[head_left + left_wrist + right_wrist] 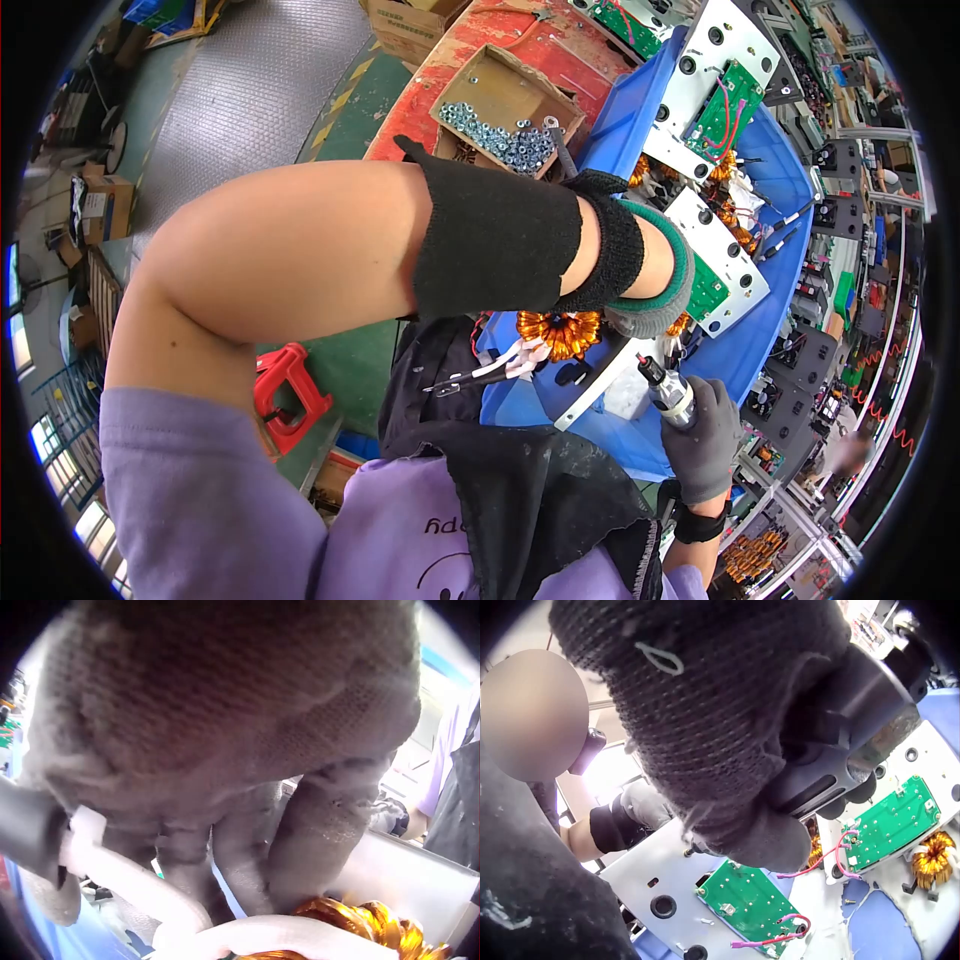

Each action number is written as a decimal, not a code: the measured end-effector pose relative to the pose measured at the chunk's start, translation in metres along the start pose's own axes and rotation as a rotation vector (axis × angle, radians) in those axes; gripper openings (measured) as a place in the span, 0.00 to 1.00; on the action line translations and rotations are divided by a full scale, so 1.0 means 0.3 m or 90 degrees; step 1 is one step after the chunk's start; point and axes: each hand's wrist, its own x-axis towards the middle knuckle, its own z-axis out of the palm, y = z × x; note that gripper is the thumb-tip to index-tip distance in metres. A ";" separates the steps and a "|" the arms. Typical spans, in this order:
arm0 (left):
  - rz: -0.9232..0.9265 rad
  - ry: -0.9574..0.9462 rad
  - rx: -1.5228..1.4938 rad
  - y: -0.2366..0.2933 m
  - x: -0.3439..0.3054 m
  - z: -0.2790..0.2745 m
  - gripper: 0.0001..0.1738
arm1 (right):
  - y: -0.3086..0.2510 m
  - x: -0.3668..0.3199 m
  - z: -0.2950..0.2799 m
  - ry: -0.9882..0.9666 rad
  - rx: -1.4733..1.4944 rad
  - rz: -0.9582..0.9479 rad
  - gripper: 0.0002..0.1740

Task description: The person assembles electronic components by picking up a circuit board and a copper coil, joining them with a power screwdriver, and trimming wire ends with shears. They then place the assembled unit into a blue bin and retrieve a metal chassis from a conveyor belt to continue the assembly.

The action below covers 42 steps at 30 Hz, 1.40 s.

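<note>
In the head view my gloved right hand grips a power screwdriver, its tip beside a tilted metal plate. The right wrist view shows that glove curled round the tool's dark body, above white plates with green circuit boards. My left hand, partly hidden by its cuff, is beside the tilted plate and a copper coil. In the left wrist view the left glove's fingers point down by the coil and white leads; their tips are hidden.
A blue bin holds more plates, boards and coils. Behind my left forearm, a cardboard tray of nuts lies on a worn red table. A red stool stands on the floor at left.
</note>
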 end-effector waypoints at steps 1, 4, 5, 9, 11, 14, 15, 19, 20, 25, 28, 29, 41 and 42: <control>-0.014 0.010 0.001 -0.001 0.017 0.015 0.13 | 0.001 -0.003 -0.001 -0.003 0.003 0.002 0.28; 0.095 -0.046 0.062 -0.057 0.058 0.050 0.14 | -0.001 -0.005 0.002 -0.021 0.029 0.016 0.28; 0.093 -0.046 0.062 -0.040 0.047 0.010 0.14 | -0.004 -0.005 0.002 -0.022 0.029 0.014 0.28; 0.033 -0.054 -0.007 0.000 0.047 -0.030 0.14 | -0.008 -0.010 0.001 -0.024 0.035 0.017 0.28; 0.030 -0.041 -0.007 -0.011 0.067 0.009 0.14 | -0.013 -0.014 -0.001 -0.022 0.039 0.011 0.28; 0.064 -0.056 0.028 -0.024 0.089 0.024 0.14 | -0.032 -0.019 -0.008 -0.018 0.000 0.022 0.27; 0.039 -0.058 0.038 -0.018 0.094 0.028 0.14 | -0.036 -0.021 -0.012 -0.021 -0.008 0.028 0.27; -0.002 -0.075 0.025 0.007 0.085 0.005 0.14 | -0.046 -0.030 -0.007 -0.014 0.002 0.021 0.27; -0.002 -0.075 0.025 -0.006 0.095 0.019 0.14 | -0.051 -0.031 -0.008 -0.014 0.002 0.021 0.27; -0.017 -0.160 0.071 0.028 0.115 -0.024 0.14 | -0.065 -0.036 -0.005 -0.035 0.021 0.052 0.27; -0.002 -0.181 0.110 0.047 0.107 -0.074 0.17 | -0.072 -0.035 -0.012 -0.036 0.020 0.056 0.27; 0.005 -0.192 0.129 0.051 0.104 -0.088 0.19 | -0.071 -0.035 -0.012 -0.036 0.019 0.056 0.27; 0.027 -0.259 0.154 0.034 0.114 -0.125 0.31 | -0.066 -0.054 0.019 -0.026 0.014 0.037 0.26; 0.077 -0.259 0.153 0.024 0.107 -0.135 0.24 | -0.070 -0.053 0.017 -0.026 0.012 0.038 0.26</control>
